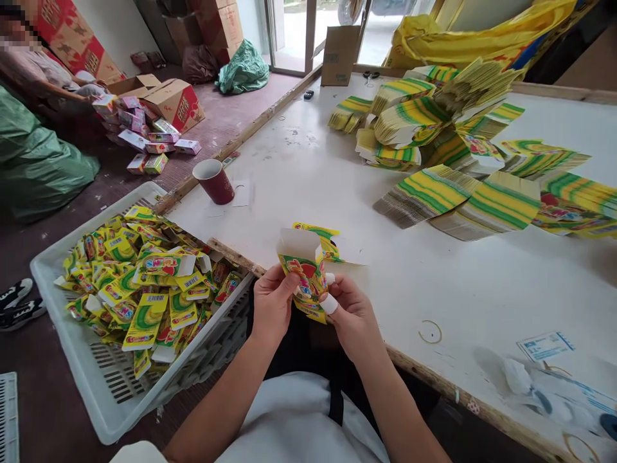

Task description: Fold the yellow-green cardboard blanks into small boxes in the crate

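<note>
Between my two hands, above the table's near edge, is a small yellow and green printed carton [304,273] with its white top end open. My left hand [276,302] grips its left side, thumb on the printed front. At the lower right side, my right hand [351,314] pinches the carton; white coverings wrap its thumb and a finger. Just behind it, a flat yellow carton blank [321,236] lies on the white table [299,173]. To my left, a white plastic crate [72,366] is heaped with similar folded cartons [149,321].
Stacks of flat carton blanks [424,196] spread over the table's far right. A dark red mug [219,186] stands near its left edge. Rubber band [430,332] and clear plastic packaging [540,386] lie at right. A person [48,77] sits at far left by small boxes [149,138].
</note>
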Motion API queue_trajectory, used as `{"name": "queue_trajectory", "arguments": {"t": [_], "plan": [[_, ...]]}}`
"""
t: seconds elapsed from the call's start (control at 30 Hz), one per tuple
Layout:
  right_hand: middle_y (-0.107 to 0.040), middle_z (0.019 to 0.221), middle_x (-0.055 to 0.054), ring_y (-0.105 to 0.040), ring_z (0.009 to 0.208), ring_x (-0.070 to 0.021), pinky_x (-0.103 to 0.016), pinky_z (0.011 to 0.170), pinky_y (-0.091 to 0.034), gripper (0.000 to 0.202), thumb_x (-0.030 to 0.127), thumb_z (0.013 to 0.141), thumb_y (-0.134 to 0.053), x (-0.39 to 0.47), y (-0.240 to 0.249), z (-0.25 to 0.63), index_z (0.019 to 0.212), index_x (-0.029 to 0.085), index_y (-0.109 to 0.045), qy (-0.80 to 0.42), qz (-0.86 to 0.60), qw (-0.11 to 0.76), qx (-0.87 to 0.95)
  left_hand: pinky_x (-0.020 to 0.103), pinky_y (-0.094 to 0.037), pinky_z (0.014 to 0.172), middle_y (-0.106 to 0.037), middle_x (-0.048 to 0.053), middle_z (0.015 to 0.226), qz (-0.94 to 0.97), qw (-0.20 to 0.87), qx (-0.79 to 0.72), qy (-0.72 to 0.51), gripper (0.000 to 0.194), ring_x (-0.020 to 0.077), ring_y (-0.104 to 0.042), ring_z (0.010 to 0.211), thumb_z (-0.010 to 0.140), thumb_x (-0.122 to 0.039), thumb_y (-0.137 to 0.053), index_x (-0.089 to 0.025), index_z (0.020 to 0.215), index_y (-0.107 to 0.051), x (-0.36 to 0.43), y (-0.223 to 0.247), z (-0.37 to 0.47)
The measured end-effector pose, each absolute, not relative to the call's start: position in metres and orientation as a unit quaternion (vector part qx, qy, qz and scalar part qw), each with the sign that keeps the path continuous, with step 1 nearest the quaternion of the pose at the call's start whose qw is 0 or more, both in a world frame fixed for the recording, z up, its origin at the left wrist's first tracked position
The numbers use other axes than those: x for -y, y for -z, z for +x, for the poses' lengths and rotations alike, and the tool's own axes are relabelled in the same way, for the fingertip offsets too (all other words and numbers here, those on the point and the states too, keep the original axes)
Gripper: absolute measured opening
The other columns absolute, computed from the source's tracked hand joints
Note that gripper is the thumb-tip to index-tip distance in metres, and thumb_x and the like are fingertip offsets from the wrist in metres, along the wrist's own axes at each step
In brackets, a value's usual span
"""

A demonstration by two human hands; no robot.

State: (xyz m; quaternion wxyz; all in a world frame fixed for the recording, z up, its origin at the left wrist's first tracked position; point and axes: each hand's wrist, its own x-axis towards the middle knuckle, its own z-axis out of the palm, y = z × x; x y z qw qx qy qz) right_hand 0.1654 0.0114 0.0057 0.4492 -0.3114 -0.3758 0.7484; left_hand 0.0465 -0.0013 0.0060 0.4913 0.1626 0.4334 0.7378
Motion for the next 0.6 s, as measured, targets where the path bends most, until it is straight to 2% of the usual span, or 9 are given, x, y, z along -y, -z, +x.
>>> {"name": "queue_trajectory", "arguments": {"t": [0.1, 0.27, 0.4, 0.5, 0.6], "plan": [[-0.075, 0.083, 0.000, -0.070, 0.080, -0.0181, -0.030, 0.075, -0.057, 0.030, 0.046, 0.071, -0.084, -0.011, -0.005, 0.163, 0.085, 0.024, -0.069, -0.744, -0.328, 0.461, 0.356, 0.021, -0.056, 0.062, -0.079, 0.000, 0.073, 0.154, 0.481, -0.448, -0.738, 0.035, 0.0131, -0.070, 0.062, 0.049, -0.039, -0.096, -0.022, 0.075, -0.080, 0.003, -0.006, 0.048], [-0.073, 0.080, 0.001, -0.069, 0.074, -0.0166, -0.029, 0.072, -0.058, 0.033, 0.046, 0.068, -0.086, -0.011, -0.006, 0.163, 0.085, 0.024, -0.068, -0.746, -0.343, 0.470, 0.324, 0.027, -0.059, 0.069, -0.080, 0.004, 0.081, 0.162, 0.512, -0.454, -0.711, 0.044, 0.0175, -0.073, 0.070, 0.056, -0.050, -0.091, -0.020, 0.087, -0.080, 0.007, -0.001, 0.051], [-0.070, 0.074, 0.003, -0.066, 0.072, -0.0151, -0.028, 0.073, -0.057, 0.035, 0.042, 0.062, -0.090, -0.010, -0.001, 0.159, 0.077, 0.023, -0.065, -0.744, -0.359, 0.465, 0.318, 0.028, -0.058, 0.066, -0.078, 0.003, 0.073, 0.154, 0.503, -0.481, -0.702, 0.041, 0.0174, -0.071, 0.065, 0.056, -0.051, -0.090, -0.018, 0.078, -0.079, 0.008, 0.006, 0.050], [-0.069, 0.073, 0.004, -0.065, 0.070, -0.0133, -0.026, 0.071, -0.056, 0.035, 0.043, 0.063, -0.089, -0.013, 0.005, 0.159, 0.072, 0.023, -0.062, -0.737, -0.373, 0.464, 0.320, 0.027, -0.057, 0.061, -0.075, 0.002, 0.065, 0.146, 0.499, -0.502, -0.691, 0.043, 0.0156, -0.066, 0.058, 0.055, -0.055, -0.089, -0.017, 0.071, -0.077, 0.007, 0.009, 0.049], [-0.070, 0.071, 0.004, -0.063, 0.065, -0.0119, -0.023, 0.065, -0.054, 0.032, 0.043, 0.066, -0.087, -0.018, 0.008, 0.163, 0.071, 0.022, -0.063, -0.721, -0.383, 0.464, 0.344, 0.024, -0.057, 0.063, -0.076, 0.002, 0.071, 0.147, 0.505, -0.494, -0.693, 0.040, 0.0150, -0.068, 0.063, 0.058, -0.050, -0.090, -0.017, 0.077, -0.077, 0.003, 0.005, 0.045]]}}
